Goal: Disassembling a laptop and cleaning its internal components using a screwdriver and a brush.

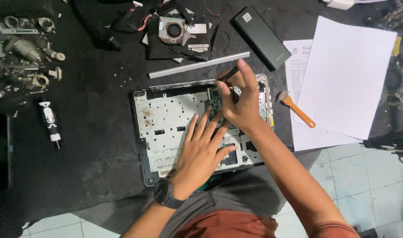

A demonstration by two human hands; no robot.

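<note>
An opened laptop chassis (166, 119) with a bare silver metal frame lies on the black worktop. My left hand (201, 150), a dark watch on its wrist, rests flat on the frame with fingers spread. My right hand (239, 103) grips a thin black tool (228, 74), its lower end down at a small green circuit board (215, 102) near the chassis's upper right. The tool's tip is hidden by my fingers.
A grey hinge strip (197, 65), a cooling fan assembly (177, 33) and a dark flat battery pack (259, 36) lie behind the chassis. An orange-handled brush (297, 110) and white paper sheets (347, 75) are right. A screwdriver (49, 121) and metal parts (25, 48) are left.
</note>
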